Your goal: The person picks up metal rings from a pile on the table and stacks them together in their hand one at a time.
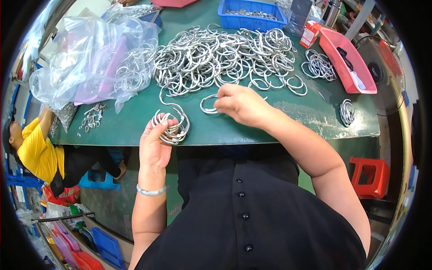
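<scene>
Left hand (155, 146) sits at the near edge of the green table (135, 121), its grip clenched around a bunch of metal rings (172, 128), a stack threaded together and fanned out above the fingers, with one curved open ring arching up from the top of it. Right hand (240, 105) is just beyond, palm down on the table, fingertips pinching a single metal ring (208, 104) that lies flat on the green surface; so that grip is grasping one ring. Straight ahead of both hands spreads a big heap of loose rings (225, 56), tangled and shiny, covering the middle of the table. To the left, a crumpled clear plastic bag (90, 58) with more rings inside. At the far edge, a blue bin (252, 12); to the right, a pink tray (348, 60) with a small pile of rings (318, 66) beside it, and another little bunch (346, 112) near the table's right edge. Down left, another person in a yellow shirt (36, 148) sits low beside the table. A red stool (370, 176) stands to the right.
</scene>
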Motion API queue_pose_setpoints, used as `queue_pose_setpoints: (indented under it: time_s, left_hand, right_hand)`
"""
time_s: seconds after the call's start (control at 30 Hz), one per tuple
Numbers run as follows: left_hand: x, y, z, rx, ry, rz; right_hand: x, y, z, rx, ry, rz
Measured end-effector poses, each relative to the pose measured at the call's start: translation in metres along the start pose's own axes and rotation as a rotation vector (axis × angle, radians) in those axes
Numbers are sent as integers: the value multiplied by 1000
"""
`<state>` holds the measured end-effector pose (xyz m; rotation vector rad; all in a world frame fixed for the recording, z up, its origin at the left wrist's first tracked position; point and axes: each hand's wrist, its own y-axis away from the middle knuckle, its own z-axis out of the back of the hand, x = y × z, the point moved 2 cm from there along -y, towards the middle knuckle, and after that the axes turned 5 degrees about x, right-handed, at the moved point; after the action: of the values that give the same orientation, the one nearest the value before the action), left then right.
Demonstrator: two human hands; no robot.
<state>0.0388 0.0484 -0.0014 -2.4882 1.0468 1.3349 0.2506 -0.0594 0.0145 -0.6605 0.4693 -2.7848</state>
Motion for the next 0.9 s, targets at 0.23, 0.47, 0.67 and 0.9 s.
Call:
queue_pose_setpoints:
  time_s: [0.23, 0.47, 0.67, 0.9]
  left_hand:
    - [4, 4, -5, 33, 71, -3]
    - [14, 14, -25, 149, 168, 42]
    - [15, 19, -35, 206, 174, 22]
    - [20, 18, -32, 160, 152, 28]
  right_hand:
    - [-7, -4, 17, -248, -1080, -449]
    - [22, 0, 6, -159, -1684, -466]
    - [31, 1, -4, -158, -1767, -472]
    - [32, 5, -9, -175, -1770, -433]
